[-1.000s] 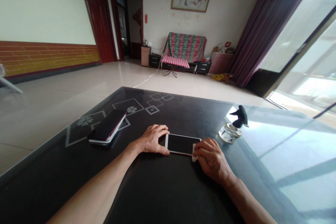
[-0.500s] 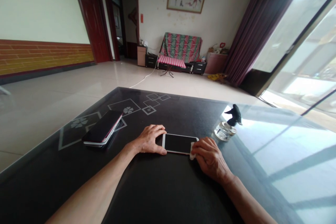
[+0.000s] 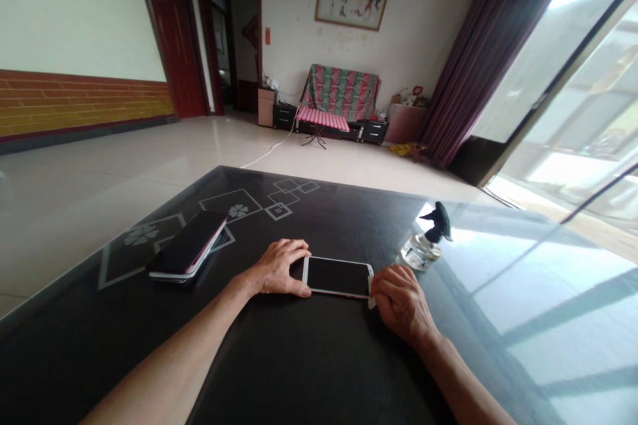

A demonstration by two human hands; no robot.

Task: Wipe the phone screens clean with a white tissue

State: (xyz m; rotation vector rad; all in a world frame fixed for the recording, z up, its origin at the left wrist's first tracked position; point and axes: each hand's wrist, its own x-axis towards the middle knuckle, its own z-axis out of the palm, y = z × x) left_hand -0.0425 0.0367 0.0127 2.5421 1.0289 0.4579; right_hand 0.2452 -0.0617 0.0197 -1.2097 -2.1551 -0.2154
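Observation:
A white-framed smartphone with a dark screen lies flat, face up, on the black table. My left hand grips its left end, thumb at the near corner and fingers at the far one. At the phone's right end, my right hand is closed on a folded white tissue, mostly hidden under the fingers. The tissue's visible edge is against the phone's right edge. Just beyond my right hand stands a clear spray bottle with a black trigger head.
To the left, a stack of dark-covered, book-like items rests on the table's printed pattern. Farther off, across the tiled floor, are a small red-striped table and a cloth-draped object. A purple curtain hangs beside the glass at right.
My right hand and the tissue have slid rightward from over the screen's end to the phone's right edge. My left hand keeps its grip. The view has shifted slightly.

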